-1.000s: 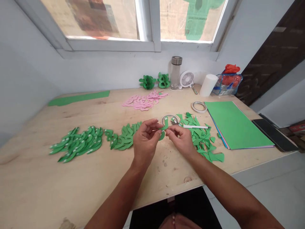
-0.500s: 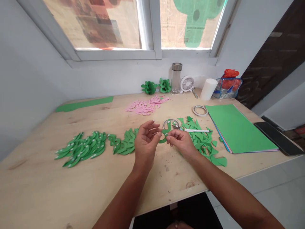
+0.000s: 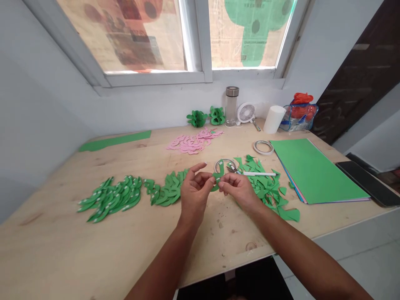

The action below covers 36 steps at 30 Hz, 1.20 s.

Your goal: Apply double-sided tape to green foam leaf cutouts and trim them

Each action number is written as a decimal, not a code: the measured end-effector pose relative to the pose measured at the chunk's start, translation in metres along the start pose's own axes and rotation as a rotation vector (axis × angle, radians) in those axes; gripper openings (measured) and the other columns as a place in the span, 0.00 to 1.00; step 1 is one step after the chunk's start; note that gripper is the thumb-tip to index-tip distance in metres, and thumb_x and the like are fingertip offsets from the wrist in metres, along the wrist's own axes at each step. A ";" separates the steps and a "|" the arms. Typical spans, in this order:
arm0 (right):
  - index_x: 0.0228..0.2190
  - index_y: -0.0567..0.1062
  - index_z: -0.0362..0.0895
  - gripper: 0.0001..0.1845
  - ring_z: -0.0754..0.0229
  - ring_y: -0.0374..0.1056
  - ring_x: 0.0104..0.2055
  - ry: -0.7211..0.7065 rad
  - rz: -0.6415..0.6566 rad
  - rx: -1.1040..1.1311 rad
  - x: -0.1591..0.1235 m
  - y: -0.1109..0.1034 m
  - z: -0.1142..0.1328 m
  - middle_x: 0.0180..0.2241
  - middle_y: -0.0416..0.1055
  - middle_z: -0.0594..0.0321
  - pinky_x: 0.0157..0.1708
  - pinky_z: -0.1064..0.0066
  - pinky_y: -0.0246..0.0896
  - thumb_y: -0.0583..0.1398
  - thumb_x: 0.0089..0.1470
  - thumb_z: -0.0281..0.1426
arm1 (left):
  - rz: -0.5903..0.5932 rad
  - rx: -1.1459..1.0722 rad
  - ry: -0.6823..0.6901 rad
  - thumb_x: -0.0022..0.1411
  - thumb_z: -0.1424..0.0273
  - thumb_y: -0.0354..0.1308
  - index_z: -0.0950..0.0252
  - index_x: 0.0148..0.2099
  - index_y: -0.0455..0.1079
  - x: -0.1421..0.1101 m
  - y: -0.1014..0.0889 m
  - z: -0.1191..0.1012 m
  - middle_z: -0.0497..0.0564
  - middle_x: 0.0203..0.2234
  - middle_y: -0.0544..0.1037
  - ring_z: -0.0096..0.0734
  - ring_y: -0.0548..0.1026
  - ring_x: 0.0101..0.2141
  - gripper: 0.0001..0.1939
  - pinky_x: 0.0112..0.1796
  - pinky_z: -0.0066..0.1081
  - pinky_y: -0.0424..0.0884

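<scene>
Between my hands is a curved green paper cutout (image 3: 221, 167) with small white patches that look like tape. My left hand (image 3: 196, 191) pinches its left side with thumb and finger, the other fingers loosely curled. From the right, the fingertips of my right hand (image 3: 240, 189) are closed on its lower part. Just behind the cutout lie a tape roll (image 3: 215, 166) and scissors (image 3: 233, 167), partly covered. A pile of plain green cutouts (image 3: 168, 189) sits left of my left hand. Farther left is a pile of green cutouts with white patches (image 3: 112, 198).
Green paper scraps (image 3: 268, 189) lie under a white pen (image 3: 261, 173) on the right. Beyond them are a stack of coloured paper (image 3: 318, 171), a black phone-like slab (image 3: 368, 183) and another tape roll (image 3: 263, 147). Pink cutouts (image 3: 190, 143), a bottle (image 3: 231, 106) and a fan (image 3: 246, 113) stand farther back.
My left thumb and finger have closed in on the cutout, and both hands are slightly nearer each other. The whole view has shifted a little upward.
</scene>
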State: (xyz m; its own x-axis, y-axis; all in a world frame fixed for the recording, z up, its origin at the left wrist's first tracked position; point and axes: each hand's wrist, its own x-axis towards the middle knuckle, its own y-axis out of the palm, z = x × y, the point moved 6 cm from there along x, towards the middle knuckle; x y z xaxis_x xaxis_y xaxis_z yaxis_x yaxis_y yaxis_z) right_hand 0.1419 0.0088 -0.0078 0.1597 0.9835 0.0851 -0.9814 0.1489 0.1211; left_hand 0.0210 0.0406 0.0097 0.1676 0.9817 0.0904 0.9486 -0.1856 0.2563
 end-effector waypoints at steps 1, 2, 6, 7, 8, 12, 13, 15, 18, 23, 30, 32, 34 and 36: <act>0.22 0.72 0.42 0.08 0.68 0.59 0.19 0.001 -0.010 0.004 0.000 0.000 0.001 0.18 0.67 0.68 0.20 0.75 0.54 0.62 0.42 0.34 | -0.008 0.007 0.009 0.46 0.73 0.62 0.64 0.46 0.64 0.000 -0.001 0.000 0.45 0.23 0.73 0.25 0.71 0.25 0.22 0.28 0.26 0.68; 0.22 0.72 0.42 0.07 0.68 0.59 0.20 0.006 -0.027 0.009 0.000 -0.001 0.002 0.18 0.67 0.68 0.21 0.75 0.54 0.62 0.42 0.34 | -0.014 0.018 0.019 0.46 0.72 0.62 0.64 0.46 0.64 0.000 -0.001 -0.001 0.46 0.24 0.73 0.25 0.71 0.25 0.22 0.29 0.26 0.69; 0.24 0.73 0.43 0.07 0.68 0.59 0.21 0.052 -0.095 0.044 0.001 -0.006 0.000 0.19 0.67 0.67 0.21 0.75 0.53 0.63 0.41 0.33 | -0.017 0.064 0.047 0.47 0.71 0.62 0.63 0.46 0.64 -0.001 -0.002 -0.002 0.46 0.24 0.73 0.26 0.71 0.25 0.22 0.29 0.27 0.69; 0.24 0.73 0.43 0.07 0.68 0.59 0.21 0.059 -0.093 0.061 0.001 -0.006 -0.001 0.19 0.67 0.67 0.21 0.75 0.53 0.63 0.41 0.33 | -0.013 0.071 0.049 0.47 0.71 0.62 0.63 0.47 0.64 -0.001 -0.002 -0.002 0.46 0.24 0.73 0.26 0.72 0.25 0.22 0.29 0.27 0.69; 0.24 0.73 0.43 0.07 0.68 0.59 0.21 0.063 -0.082 0.083 0.001 -0.006 -0.003 0.20 0.67 0.67 0.21 0.75 0.52 0.63 0.41 0.33 | -0.009 0.077 0.052 0.47 0.71 0.62 0.63 0.47 0.64 -0.001 -0.002 -0.002 0.46 0.24 0.73 0.27 0.72 0.25 0.22 0.29 0.27 0.69; 0.23 0.72 0.42 0.07 0.70 0.55 0.20 0.105 -0.059 0.199 0.003 -0.007 -0.011 0.18 0.65 0.69 0.20 0.76 0.48 0.64 0.40 0.32 | -0.006 0.096 0.064 0.48 0.72 0.62 0.63 0.47 0.64 -0.002 -0.001 0.000 0.46 0.24 0.73 0.26 0.72 0.25 0.22 0.28 0.26 0.68; 0.23 0.72 0.42 0.08 0.70 0.54 0.20 0.115 -0.056 0.229 0.003 -0.007 -0.012 0.18 0.64 0.70 0.20 0.76 0.47 0.64 0.39 0.32 | -0.005 0.098 0.065 0.48 0.72 0.62 0.63 0.47 0.64 -0.002 -0.001 0.000 0.46 0.24 0.73 0.26 0.72 0.25 0.22 0.28 0.26 0.68; 0.23 0.70 0.42 0.08 0.70 0.53 0.19 0.126 -0.052 0.272 0.003 -0.007 -0.012 0.17 0.62 0.71 0.20 0.76 0.46 0.65 0.38 0.31 | -0.001 0.102 0.068 0.48 0.72 0.62 0.63 0.47 0.64 -0.002 0.000 0.001 0.45 0.24 0.73 0.26 0.71 0.25 0.22 0.28 0.26 0.68; 0.22 0.69 0.42 0.10 0.70 0.52 0.19 0.128 -0.041 0.277 0.002 -0.006 -0.010 0.17 0.61 0.72 0.20 0.76 0.45 0.65 0.38 0.32 | -0.003 0.113 0.075 0.48 0.73 0.61 0.63 0.47 0.63 -0.003 0.002 0.002 0.45 0.24 0.73 0.26 0.71 0.24 0.22 0.27 0.26 0.68; 0.23 0.70 0.43 0.09 0.70 0.53 0.19 0.102 -0.050 0.198 0.003 -0.006 -0.010 0.17 0.61 0.71 0.20 0.75 0.46 0.65 0.39 0.34 | -0.048 0.109 0.078 0.47 0.73 0.61 0.63 0.47 0.64 -0.004 0.000 0.002 0.45 0.24 0.73 0.26 0.72 0.25 0.22 0.27 0.26 0.68; 0.22 0.71 0.43 0.05 0.67 0.54 0.21 -0.151 -0.190 -0.251 -0.002 -0.011 0.010 0.19 0.62 0.68 0.21 0.74 0.50 0.60 0.45 0.31 | -0.105 -0.007 -0.005 0.45 0.73 0.62 0.64 0.46 0.63 0.000 -0.004 0.007 0.44 0.21 0.73 0.25 0.72 0.23 0.23 0.29 0.28 0.69; 0.24 0.72 0.43 0.03 0.67 0.54 0.21 -0.221 -0.219 -0.352 -0.005 -0.011 0.017 0.19 0.64 0.67 0.21 0.74 0.51 0.60 0.46 0.30 | -0.094 -0.029 -0.015 0.45 0.74 0.62 0.64 0.46 0.63 -0.001 -0.003 0.008 0.44 0.22 0.73 0.25 0.72 0.23 0.23 0.29 0.27 0.69; 0.26 0.72 0.43 0.03 0.67 0.56 0.21 -0.264 -0.232 -0.392 -0.007 -0.011 0.021 0.21 0.65 0.67 0.22 0.74 0.53 0.59 0.46 0.30 | -0.077 -0.042 -0.020 0.46 0.74 0.62 0.64 0.46 0.63 -0.002 -0.001 0.009 0.44 0.22 0.73 0.25 0.72 0.24 0.23 0.30 0.27 0.68; 0.27 0.72 0.43 0.03 0.67 0.57 0.22 -0.279 -0.236 -0.404 -0.007 -0.010 0.022 0.21 0.66 0.66 0.22 0.74 0.54 0.59 0.46 0.30 | -0.060 -0.050 -0.021 0.46 0.74 0.62 0.64 0.46 0.63 -0.003 0.000 0.009 0.44 0.23 0.73 0.25 0.72 0.24 0.23 0.30 0.27 0.68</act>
State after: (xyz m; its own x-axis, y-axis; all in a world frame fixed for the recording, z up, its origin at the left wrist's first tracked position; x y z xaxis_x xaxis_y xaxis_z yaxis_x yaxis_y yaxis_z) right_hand 0.1533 -0.0020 0.0120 0.3492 0.8622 0.3671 -0.8695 0.4442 -0.2162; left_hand 0.0234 0.0381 0.0007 0.1174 0.9917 0.0530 0.9427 -0.1281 0.3082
